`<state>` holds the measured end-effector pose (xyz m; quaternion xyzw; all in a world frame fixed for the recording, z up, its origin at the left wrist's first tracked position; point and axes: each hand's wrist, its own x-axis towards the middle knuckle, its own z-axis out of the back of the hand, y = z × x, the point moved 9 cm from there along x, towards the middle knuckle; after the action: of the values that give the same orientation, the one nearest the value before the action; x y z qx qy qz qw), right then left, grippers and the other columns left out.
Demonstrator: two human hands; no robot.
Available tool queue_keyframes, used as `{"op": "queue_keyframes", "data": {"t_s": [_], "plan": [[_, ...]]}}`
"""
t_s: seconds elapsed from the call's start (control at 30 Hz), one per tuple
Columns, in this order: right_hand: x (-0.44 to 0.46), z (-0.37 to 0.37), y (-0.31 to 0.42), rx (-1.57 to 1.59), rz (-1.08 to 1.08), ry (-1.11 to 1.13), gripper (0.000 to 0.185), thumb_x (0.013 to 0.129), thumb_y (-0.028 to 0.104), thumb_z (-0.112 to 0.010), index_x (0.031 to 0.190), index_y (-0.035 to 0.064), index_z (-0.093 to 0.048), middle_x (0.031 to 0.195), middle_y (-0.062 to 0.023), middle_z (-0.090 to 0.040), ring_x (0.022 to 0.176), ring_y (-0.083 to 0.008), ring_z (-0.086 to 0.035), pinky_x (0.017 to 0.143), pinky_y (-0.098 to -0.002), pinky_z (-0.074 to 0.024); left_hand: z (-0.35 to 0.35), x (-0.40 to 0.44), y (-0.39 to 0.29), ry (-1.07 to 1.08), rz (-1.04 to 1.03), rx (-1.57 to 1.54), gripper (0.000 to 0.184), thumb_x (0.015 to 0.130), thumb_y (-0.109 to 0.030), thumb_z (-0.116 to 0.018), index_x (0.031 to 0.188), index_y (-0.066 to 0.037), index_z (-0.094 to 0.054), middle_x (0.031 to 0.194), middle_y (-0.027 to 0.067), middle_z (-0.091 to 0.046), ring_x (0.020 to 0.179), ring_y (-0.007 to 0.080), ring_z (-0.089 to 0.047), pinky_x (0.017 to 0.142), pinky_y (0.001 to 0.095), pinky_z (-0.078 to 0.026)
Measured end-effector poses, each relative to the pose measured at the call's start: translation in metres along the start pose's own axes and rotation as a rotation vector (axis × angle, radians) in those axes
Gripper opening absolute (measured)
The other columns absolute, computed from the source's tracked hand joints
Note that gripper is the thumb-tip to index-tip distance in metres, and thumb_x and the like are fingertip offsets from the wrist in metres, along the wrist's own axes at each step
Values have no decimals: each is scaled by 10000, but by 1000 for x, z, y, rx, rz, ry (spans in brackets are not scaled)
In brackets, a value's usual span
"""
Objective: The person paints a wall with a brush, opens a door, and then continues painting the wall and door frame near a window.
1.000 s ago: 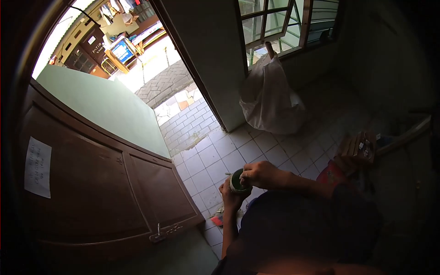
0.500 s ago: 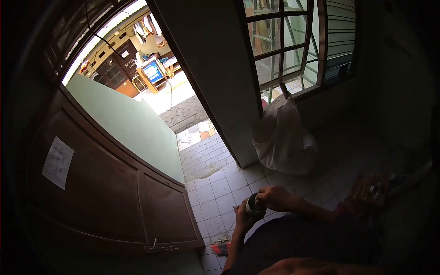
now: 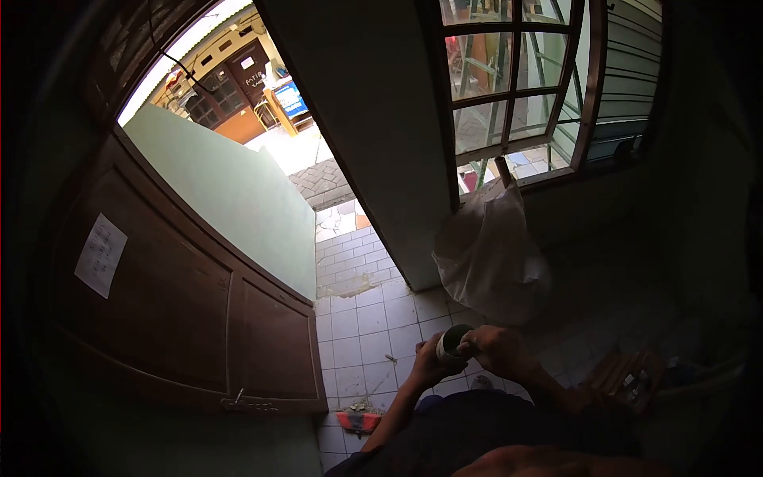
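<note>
A small round container (image 3: pixel 455 339) with a pale outside and a dark inside is held at waist height, its open top tilted upward. My left hand (image 3: pixel 431 364) is wrapped round its left side and underside. Over the rim on the right, my right hand (image 3: pixel 501 350) has its fingers closed, with the fingertips at the opening. What those fingertips grip, if anything, is too dark and small to make out.
A brown door (image 3: pixel 159 302) with a paper sheet (image 3: pixel 101 255) stands at the left. A white sack (image 3: pixel 497 258) hangs below the window. A red object (image 3: pixel 358 420) lies on the tiled floor (image 3: pixel 345 323); a brown box (image 3: pixel 624 378) is at the right.
The view has shifted, and the hands with the container now appear lower and further right. A small object on the floor now shows left of the hands. Both hands stay at the container.
</note>
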<state>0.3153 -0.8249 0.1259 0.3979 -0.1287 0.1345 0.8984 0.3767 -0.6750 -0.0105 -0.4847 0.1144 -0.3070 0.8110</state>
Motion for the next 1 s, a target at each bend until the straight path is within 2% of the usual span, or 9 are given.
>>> {"op": "queue_keyframes", "data": {"t_s": [0.03, 0.13, 0.37, 0.47, 0.63, 0.73, 0.8, 0.9, 1.0], "plan": [[1, 6, -1, -22, -10, 14, 104, 919, 118, -771, 993, 59, -728, 894, -168, -731, 880, -373, -731, 759, -477, -580, -7, 5, 6, 2, 16, -65, 826, 692, -359, -994, 1393, -127, -624, 1252, 57, -736, 1164, 239, -693, 1130, 448, -343], [7, 22, -4, -12, 19, -38, 171, 959, 214, -783, 1004, 56, -734, 885, -159, -723, 826, -366, -716, 740, -479, -567, -15, 17, -3, 20, 14, -9, 818, 699, -357, -989, 1395, -127, -625, 1251, 58, -736, 1167, 233, -691, 1129, 450, -346], [36, 12, -23, -27, -11, 86, 129, 957, 155, -773, 1013, 47, -731, 968, -160, -736, 861, -371, -726, 761, -470, -578, -16, 37, 9, 22, 25, 46, 825, 704, -344, -981, 1417, -134, -625, 1288, 63, -711, 1199, 226, -690, 1107, 411, -375], [55, 3, -28, 71, 47, 35, 148, 985, 64, -722, 1124, 45, -674, 983, -172, -738, 932, -358, -751, 793, -455, -598, 4, 46, 18, -41, 51, -65, 835, 693, -332, -984, 1410, -118, -613, 1275, 61, -729, 1191, 238, -686, 1108, 434, -362], [97, -13, -47, 524, -229, 77, 246, 1079, -15, -554, 1318, 12, -506, 1194, -187, -663, 961, -341, -756, 843, -415, -621, 48, 82, 39, -106, 131, -188, 842, 690, -319, -983, 1418, -117, -611, 1278, 59, -727, 1193, 249, -685, 1115, 435, -353], [137, -7, -33, 428, 66, -127, 229, 1077, -41, -537, 1297, 18, -515, 1280, -181, -630, 1016, -294, -752, 868, -368, -623, 85, 116, 48, -133, 98, -223, 863, 686, -315, -982, 1434, -112, -602, 1289, 71, -718, 1220, 247, -669, 1117, 444, -343], [171, -18, -39, 447, -15, -66, 196, 1042, -16, -647, 1219, 16, -569, 1266, -160, -644, 1043, -265, -746, 888, -360, -613, 113, 138, 45, -169, -7, -72, 845, 686, -266, -991, 1413, -84, -602, 1294, 126, -728, 1193, 293, -709, 1103, 457, -487], [218, -11, -15, 223, 252, -209, 288, 909, 78, -869, 1084, 6, -652, 1178, -115, -681, 1024, -223, -746, 832, -357, -610, 152, 166, 50, -176, -13, -105, 873, 682, -288, -981, 1441, -101, -593, 1314, 105, -704, 1252, 284, -659, 1128, 451, -384], [252, -17, -27, 168, 80, -334, 270, 897, 78, -878, 1054, 13, -668, 1120, -111, -697, 974, -215, -750, 778, -349, -610, 191, 190, 49, -219, -57, -51, 885, 672, -310, -970, 1445, -114, -586, 1334, 108, -679, 1289, 296, -625, 1124, 459, -343]]}}
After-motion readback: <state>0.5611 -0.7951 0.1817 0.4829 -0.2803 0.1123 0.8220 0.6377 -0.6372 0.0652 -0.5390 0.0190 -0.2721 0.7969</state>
